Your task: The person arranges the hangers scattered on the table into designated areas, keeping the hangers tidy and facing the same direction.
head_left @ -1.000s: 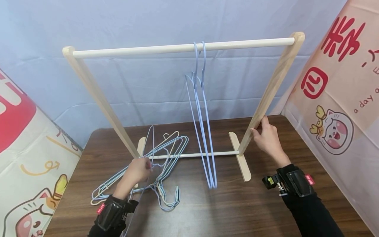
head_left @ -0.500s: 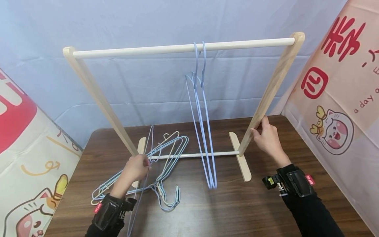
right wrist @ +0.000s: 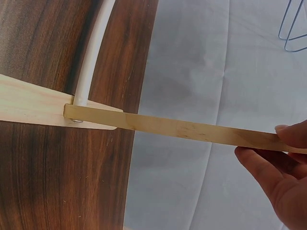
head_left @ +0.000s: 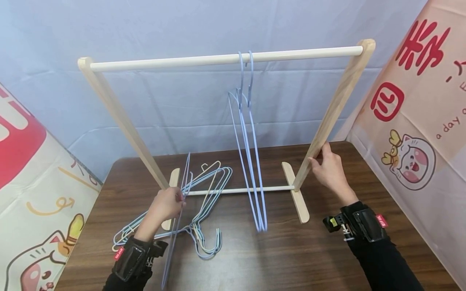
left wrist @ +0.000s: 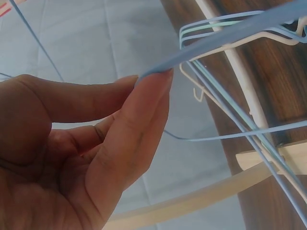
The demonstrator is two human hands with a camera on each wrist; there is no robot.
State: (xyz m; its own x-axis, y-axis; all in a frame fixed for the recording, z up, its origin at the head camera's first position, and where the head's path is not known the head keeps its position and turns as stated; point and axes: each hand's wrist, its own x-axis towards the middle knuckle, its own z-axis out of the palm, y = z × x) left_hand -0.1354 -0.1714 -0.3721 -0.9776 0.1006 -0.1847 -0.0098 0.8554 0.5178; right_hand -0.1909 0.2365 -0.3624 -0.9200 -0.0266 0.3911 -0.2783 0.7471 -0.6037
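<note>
Between thumb and fingertips, my left hand [head_left: 165,204] pinches a thin blue clothes hanger [head_left: 170,252], seen nearly edge-on in front of the rack's left side. The left wrist view shows the hanger's wire [left wrist: 216,44] close up at the fingertips. My right hand [head_left: 329,169] grips the right upright [head_left: 336,101] of a wooden clothes rack low down, and the right wrist view shows thumb and fingers on either side of that upright [right wrist: 192,130]. Blue hangers [head_left: 244,133] hang by their hooks from the top rail [head_left: 164,62], right of its middle.
Under the left hand lies a pile of blue and cream hangers [head_left: 197,222], overlapping the left foot [head_left: 174,178] and lower bar [head_left: 233,190] of the rack. The right foot [head_left: 300,206] stands on the brown table [head_left: 276,258]. A pale blue cloth [head_left: 204,24] hangs behind.
My left hand has shifted slightly left and turned the pinched hanger, which now appears narrower and more edge-on. The right hand and the hanging hangers stay put.
</note>
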